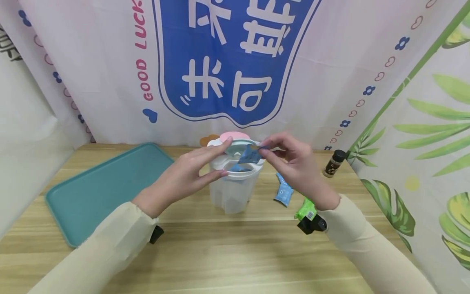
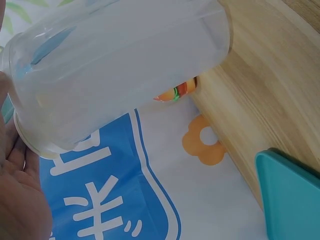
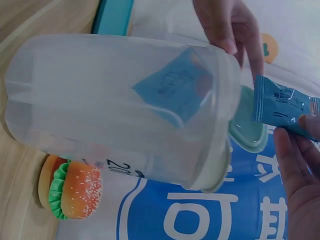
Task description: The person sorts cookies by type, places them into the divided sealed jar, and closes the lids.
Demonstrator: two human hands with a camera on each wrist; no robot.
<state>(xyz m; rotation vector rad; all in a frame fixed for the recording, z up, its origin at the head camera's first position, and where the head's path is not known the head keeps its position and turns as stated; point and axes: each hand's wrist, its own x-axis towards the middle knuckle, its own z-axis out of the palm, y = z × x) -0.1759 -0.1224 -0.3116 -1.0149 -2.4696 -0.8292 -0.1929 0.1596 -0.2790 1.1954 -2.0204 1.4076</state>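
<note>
A translucent plastic container (image 1: 231,196) stands upright on the table, its flip lid (image 3: 248,120) open. The left hand (image 1: 183,173) holds the container's rim and lid with thumb and fingers apart. Between thumb and fingers, the right hand (image 1: 293,159) pinches a blue packet (image 3: 285,104) above the opening. Another blue packet (image 3: 175,85) lies inside the container, near its top.
A teal tray (image 1: 110,188) lies at the left. Right of the container are a blue packet (image 1: 284,190), a green packet (image 1: 306,210) and a black-capped jar (image 1: 334,164). A toy burger (image 3: 72,188) sits behind the container.
</note>
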